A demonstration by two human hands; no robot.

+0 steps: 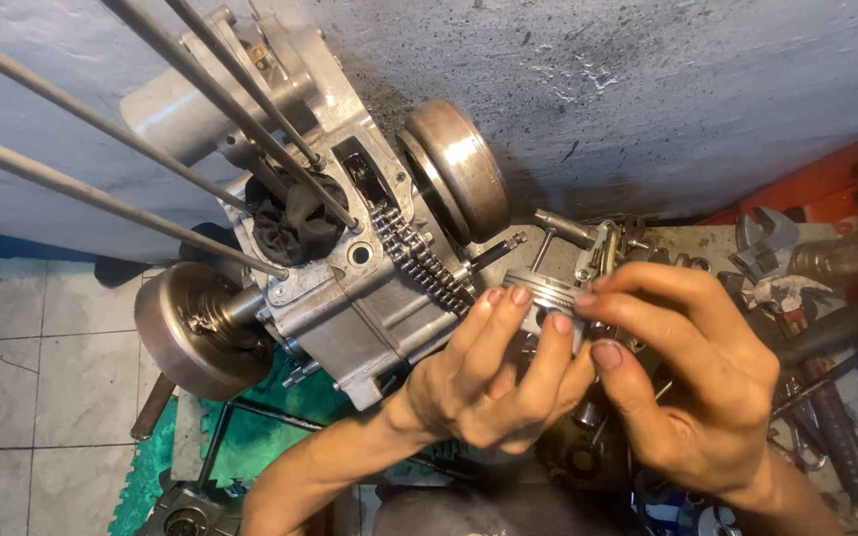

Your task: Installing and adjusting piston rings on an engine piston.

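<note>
Piston (546, 294) sat pinched between both hands, left hand (489, 382) fingers (508, 308) closed on its near side and right hand (692, 382) fingers closed on its right edge. Its ringed crown faced up-left toward the crankcase (350, 283), whose cam chain (419, 260) and four long studs (101, 194) lay beyond.

— What sits on the bench?
— A grey engine block (350, 288) with four long rods (151, 129), a chain (419, 260) and round drums (454, 169) at its sides.
— And to the right?
— Wrenches (767, 243) and other tools, heaped together. Pale floor tiles (42, 377) lie below.
</note>
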